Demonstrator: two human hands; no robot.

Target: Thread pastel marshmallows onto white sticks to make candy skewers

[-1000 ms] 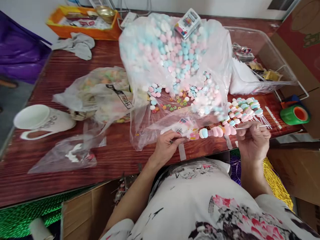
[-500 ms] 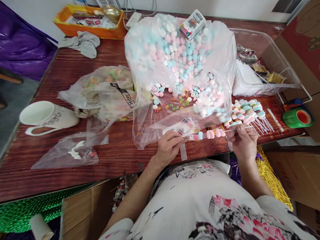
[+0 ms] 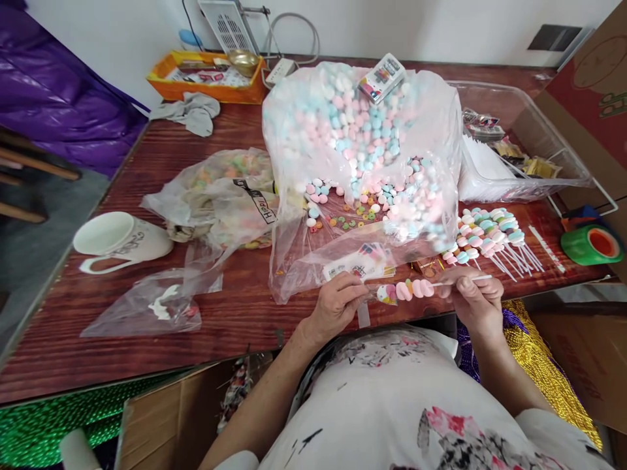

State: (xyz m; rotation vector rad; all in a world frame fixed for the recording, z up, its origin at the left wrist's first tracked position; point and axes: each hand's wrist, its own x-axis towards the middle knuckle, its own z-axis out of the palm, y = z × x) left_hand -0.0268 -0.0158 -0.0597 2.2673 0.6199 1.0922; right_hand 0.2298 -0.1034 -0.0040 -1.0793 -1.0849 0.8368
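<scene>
A dark red wooden table [image 3: 147, 163] stood against a white wall, and just above its near edge a candy skewer [image 3: 421, 288] was held level, its long axis running left to right. The stick's bare end was pinched between the curled fingers of the right hand [image 3: 473, 300], pointing right; the loaded end, with pink, white and blue sweets, pointed left toward the left hand [image 3: 337, 305]. That hand's fingertips were pressed together at the skewer's tip, though what they pinched there was too small to be made out. Both forearms were bent in from the body, wrists just over the table edge. Behind the hands lay a large clear bag of candies [image 3: 362, 150], and to the right a pile of finished skewers [image 3: 487, 235] and a green tape roll [image 3: 592, 244], partly cut off.
</scene>
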